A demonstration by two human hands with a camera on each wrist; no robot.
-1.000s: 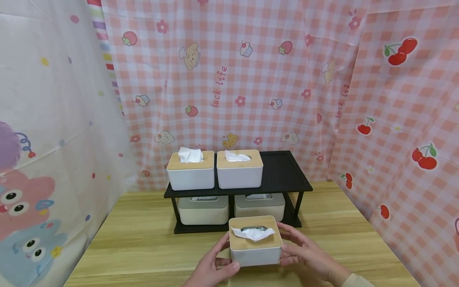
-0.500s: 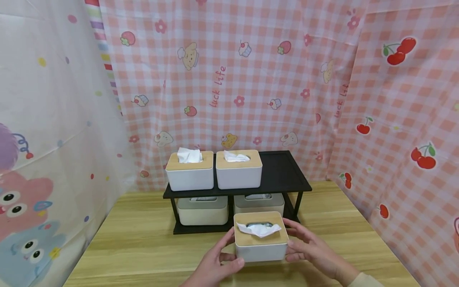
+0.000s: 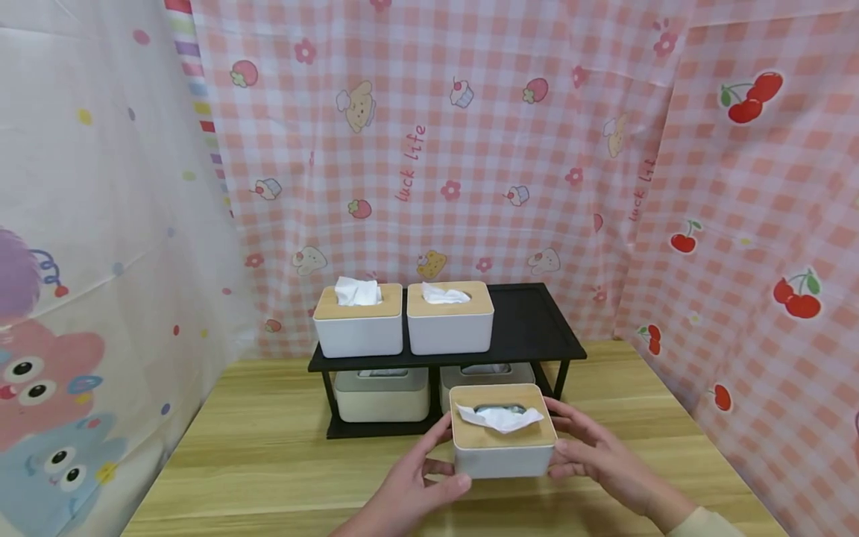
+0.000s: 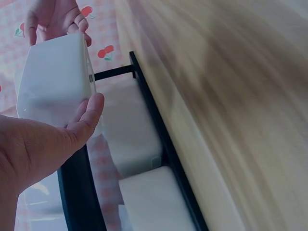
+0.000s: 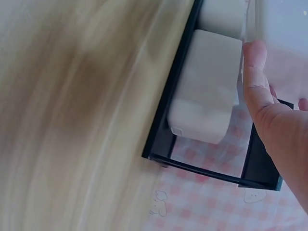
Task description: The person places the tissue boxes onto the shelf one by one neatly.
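Observation:
A white tissue box [image 3: 502,461] with a wood-coloured lid and a tissue poking out is held between both hands, raised above the table in front of the black rack. My left hand [image 3: 419,473] grips its left side, thumb at the front lower corner. My right hand [image 3: 597,455] grips the right side, fingers reaching back along it. The left wrist view shows the white box [image 4: 55,79] with the left hand [image 4: 43,144] at one end. In the right wrist view the right hand [image 5: 274,106] touches the pale box [image 5: 288,53].
The two-tier black rack [image 3: 530,321] carries a left tissue box [image 3: 359,332] and a middle tissue box [image 3: 450,328] on top. A grey-lidded box [image 3: 382,399] and a second grey-lidded box [image 3: 463,377] sit on the lower tier. Patterned cloth [image 3: 483,149] hangs behind the wooden table [image 3: 268,470].
Both hands have carried the tissue box rightward and slightly up, nearer the rack. It now covers more of the lower right grey-lidded box. The boxes on the rack have not moved.

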